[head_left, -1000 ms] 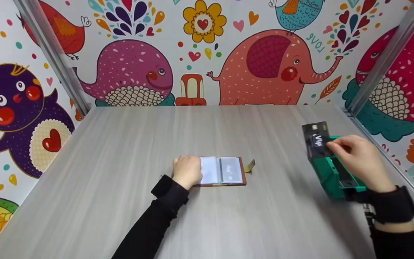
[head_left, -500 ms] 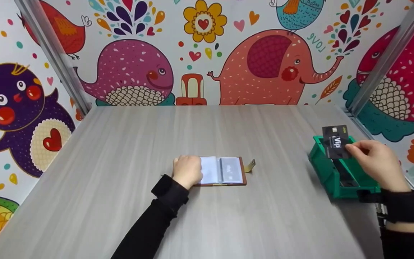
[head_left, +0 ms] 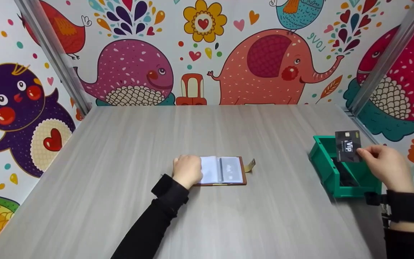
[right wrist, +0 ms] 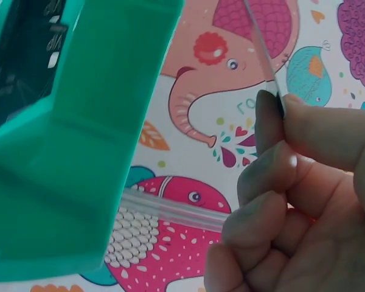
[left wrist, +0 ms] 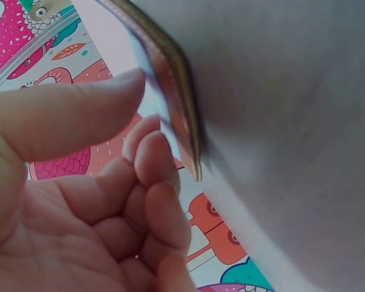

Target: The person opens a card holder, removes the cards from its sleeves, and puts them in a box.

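A small brown card holder (head_left: 243, 176) lies spread on the table, with clear sleeves facing up and its snap strap out to the right. My left hand (head_left: 187, 171) grips its left side; in the left wrist view the thumb (left wrist: 103, 109) is on the sleeve side and the fingers are curled at the edge. Between thumb and index finger, my right hand (head_left: 390, 167) pinches a black "Vip" card (head_left: 344, 153) by its edge. This card is held up over a green bin (head_left: 327, 176), where more dark cards (right wrist: 24, 61) lie.
The pale wood-grain table (head_left: 207, 223) spreads around the card holder. Printed walls with a coral elephant (head_left: 264, 79) stand behind, joined by metal corner posts (head_left: 383, 61). The bin sits near the table's right edge.
My right hand has moved right and slightly down with the card, uncovering more of the bin. The left hand and card holder stay where they were.
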Available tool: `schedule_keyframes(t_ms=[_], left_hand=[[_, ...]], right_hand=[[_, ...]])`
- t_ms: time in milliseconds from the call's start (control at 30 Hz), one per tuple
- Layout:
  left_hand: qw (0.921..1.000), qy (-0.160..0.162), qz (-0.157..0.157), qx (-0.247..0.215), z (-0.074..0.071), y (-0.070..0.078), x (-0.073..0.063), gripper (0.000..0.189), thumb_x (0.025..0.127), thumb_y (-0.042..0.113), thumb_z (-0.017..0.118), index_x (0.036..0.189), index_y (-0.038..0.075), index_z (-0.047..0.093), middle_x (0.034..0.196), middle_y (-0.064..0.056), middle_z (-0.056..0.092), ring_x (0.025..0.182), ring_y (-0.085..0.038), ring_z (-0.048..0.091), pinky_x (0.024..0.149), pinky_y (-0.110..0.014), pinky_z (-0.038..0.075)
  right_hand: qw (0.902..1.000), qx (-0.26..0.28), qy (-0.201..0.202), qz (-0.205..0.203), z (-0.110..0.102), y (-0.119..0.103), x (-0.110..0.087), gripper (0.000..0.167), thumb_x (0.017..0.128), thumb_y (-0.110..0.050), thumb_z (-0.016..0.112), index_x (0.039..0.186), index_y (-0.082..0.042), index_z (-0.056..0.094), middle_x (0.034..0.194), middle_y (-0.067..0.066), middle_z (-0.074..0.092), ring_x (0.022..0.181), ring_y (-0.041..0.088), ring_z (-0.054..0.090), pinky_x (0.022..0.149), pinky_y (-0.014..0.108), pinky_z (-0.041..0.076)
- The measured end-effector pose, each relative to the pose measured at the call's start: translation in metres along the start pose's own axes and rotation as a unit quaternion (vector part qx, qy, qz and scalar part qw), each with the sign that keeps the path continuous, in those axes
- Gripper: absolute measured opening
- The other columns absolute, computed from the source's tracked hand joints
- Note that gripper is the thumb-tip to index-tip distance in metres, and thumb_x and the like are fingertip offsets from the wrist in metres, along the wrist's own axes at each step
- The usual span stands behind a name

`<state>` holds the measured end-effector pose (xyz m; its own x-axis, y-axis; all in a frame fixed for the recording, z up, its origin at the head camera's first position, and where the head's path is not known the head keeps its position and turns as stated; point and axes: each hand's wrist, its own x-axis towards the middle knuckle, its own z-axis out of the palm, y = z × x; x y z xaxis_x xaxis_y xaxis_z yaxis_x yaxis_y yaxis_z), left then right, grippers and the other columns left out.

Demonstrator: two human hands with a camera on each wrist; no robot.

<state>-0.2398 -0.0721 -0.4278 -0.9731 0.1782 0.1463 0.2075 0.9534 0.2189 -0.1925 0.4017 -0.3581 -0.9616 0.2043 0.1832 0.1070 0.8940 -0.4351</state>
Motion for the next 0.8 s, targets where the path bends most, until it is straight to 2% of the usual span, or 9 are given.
schedule_keyframes(t_ms=[200, 400, 533, 667, 800], left_hand=[[1.0000, -0.003, -0.002, 0.000, -0.0002, 0.0002, 0.0004, 0.020, 0.075, 0.007, 0.069, 0.062, 0.012, 0.055, 0.079, -0.009, 0.066, 0.083, -0.034, 0.061, 0.072, -0.044, 0.041], [1.0000, -0.005, -0.006, -0.003, 0.0008, 0.0000, 0.0007, 0.020, 0.075, 0.007, 0.071, 0.062, 0.012, 0.055, 0.078, -0.007, 0.065, 0.081, -0.033, 0.060, 0.073, -0.043, 0.040], [0.9999, -0.013, -0.010, -0.003, 0.0009, 0.0001, 0.0010, 0.021, 0.075, 0.008, 0.071, 0.063, 0.013, 0.055, 0.078, -0.006, 0.064, 0.082, -0.032, 0.059, 0.073, -0.042, 0.039], [0.9999, -0.013, -0.010, -0.002, 0.0016, -0.0006, 0.0014, 0.021, 0.076, 0.008, 0.071, 0.063, 0.013, 0.055, 0.079, -0.006, 0.064, 0.082, -0.032, 0.059, 0.072, -0.042, 0.039], [0.9999, -0.013, -0.007, -0.003, 0.0013, -0.0006, 0.0013, 0.022, 0.075, 0.008, 0.071, 0.062, 0.013, 0.055, 0.078, -0.006, 0.065, 0.082, -0.033, 0.060, 0.071, -0.042, 0.039]], right_hand=[[0.9997, -0.018, -0.013, 0.012, 0.0010, 0.0041, -0.0014, 0.046, 0.103, -0.033, 0.051, 0.103, 0.012, 0.061, 0.075, 0.015, 0.054, 0.070, 0.030, 0.047, 0.054, 0.035, 0.036], [0.9994, -0.025, -0.024, 0.003, 0.0051, 0.0073, -0.0009, 0.042, 0.103, -0.034, 0.051, 0.091, 0.005, 0.060, 0.065, 0.006, 0.045, 0.063, 0.026, 0.044, 0.053, 0.035, 0.032], [0.9988, -0.038, -0.031, 0.000, 0.0061, 0.0075, -0.0015, 0.041, 0.103, -0.033, 0.051, 0.089, 0.005, 0.060, 0.063, 0.005, 0.043, 0.061, 0.025, 0.043, 0.052, 0.035, 0.031], [0.9973, -0.070, -0.020, -0.005, 0.0072, 0.0062, -0.0022, 0.046, 0.102, -0.032, 0.054, 0.099, 0.013, 0.063, 0.067, 0.014, 0.054, 0.061, 0.028, 0.048, 0.054, 0.040, 0.035], [0.9965, -0.082, 0.002, -0.017, 0.0087, 0.0042, -0.0027, 0.046, 0.101, -0.029, 0.057, 0.108, 0.017, 0.062, 0.084, 0.028, 0.064, 0.069, 0.036, 0.054, 0.060, 0.049, 0.040]])
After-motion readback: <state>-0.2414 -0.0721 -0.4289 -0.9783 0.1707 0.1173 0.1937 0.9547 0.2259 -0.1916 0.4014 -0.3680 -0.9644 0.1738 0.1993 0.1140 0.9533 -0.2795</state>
